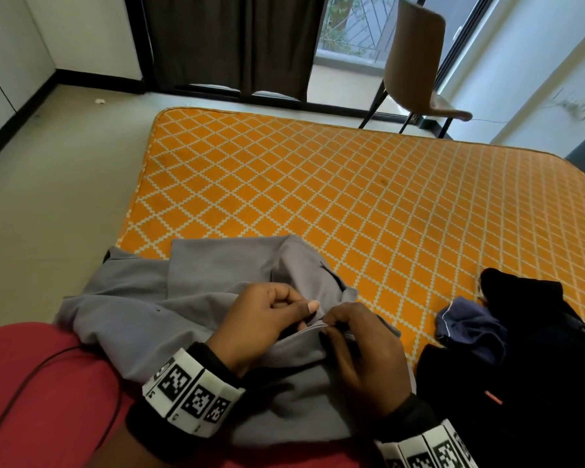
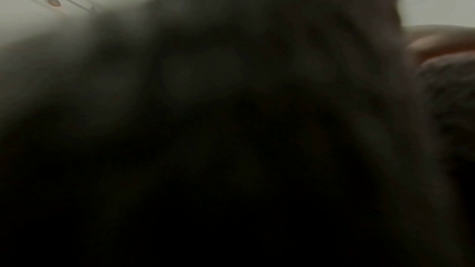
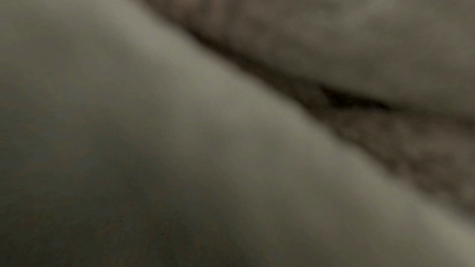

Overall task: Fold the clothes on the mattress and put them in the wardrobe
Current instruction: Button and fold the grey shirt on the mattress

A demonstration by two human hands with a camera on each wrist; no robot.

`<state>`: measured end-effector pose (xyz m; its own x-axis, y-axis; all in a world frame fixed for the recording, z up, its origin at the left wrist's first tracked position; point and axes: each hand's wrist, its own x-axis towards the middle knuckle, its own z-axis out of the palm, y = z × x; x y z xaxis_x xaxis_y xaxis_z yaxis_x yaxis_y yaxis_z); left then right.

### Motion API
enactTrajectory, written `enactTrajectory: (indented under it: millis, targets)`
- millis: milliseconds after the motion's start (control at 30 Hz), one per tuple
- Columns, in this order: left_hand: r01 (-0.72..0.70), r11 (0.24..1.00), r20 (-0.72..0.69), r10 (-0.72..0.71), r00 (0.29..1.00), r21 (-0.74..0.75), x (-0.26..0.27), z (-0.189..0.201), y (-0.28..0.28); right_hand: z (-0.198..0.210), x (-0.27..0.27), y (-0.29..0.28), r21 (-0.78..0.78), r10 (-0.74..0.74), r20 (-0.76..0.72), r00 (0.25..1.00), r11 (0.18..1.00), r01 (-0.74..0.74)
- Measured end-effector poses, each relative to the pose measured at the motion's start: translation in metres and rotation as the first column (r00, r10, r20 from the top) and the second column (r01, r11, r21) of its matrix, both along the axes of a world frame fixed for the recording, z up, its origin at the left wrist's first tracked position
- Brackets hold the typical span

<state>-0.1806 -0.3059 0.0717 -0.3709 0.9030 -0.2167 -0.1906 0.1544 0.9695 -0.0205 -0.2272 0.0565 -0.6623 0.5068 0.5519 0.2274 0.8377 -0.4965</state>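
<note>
A grey garment lies crumpled over the near left corner of the orange diamond-patterned mattress and across my lap. My left hand pinches an edge of it between thumb and fingers. My right hand sits close beside, its fingers curled on the same grey edge. A pile of black clothing with a dark blue piece on top lies at the near right of the mattress. The left wrist view is dark and blurred. In the right wrist view only blurred grey fabric shows.
A brown chair stands beyond the mattress's far edge by a glass door with dark curtains. Pale floor runs along the mattress's left side. My red-clothed leg fills the bottom left corner.
</note>
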Motion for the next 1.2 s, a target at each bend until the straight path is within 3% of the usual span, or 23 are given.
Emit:
enactTrajectory:
  millis: [233,600,833,1000,1200]
  targets:
    - [0.003,1.000,0.070,-0.004,0.998,0.019,0.002,0.000,-0.002,-0.019,0.006,-0.007,0.062,0.043,0.024,0.999,0.997,-0.045]
    - [0.070,0.994,-0.276,-0.092,0.957,-0.088,-0.002,-0.011,0.001,-0.014,0.007,-0.003,0.152,-0.070,0.043,0.997,0.986,0.063]
    - [0.044,0.997,-0.178,-0.053,0.983,-0.057,-0.003,-0.012,0.002,-0.013,0.006,0.000,0.168,-0.069,0.027,0.997,0.984,0.063]
    - [0.078,0.996,-0.270,-0.089,0.959,-0.051,-0.005,-0.015,0.002,-0.014,0.006,0.001,0.195,-0.033,0.036,0.999,0.980,0.025]
    - [0.083,0.997,-0.212,-0.082,0.974,-0.004,-0.008,-0.013,0.001,-0.017,0.011,0.003,0.131,0.022,0.028,0.999,0.991,-0.025]
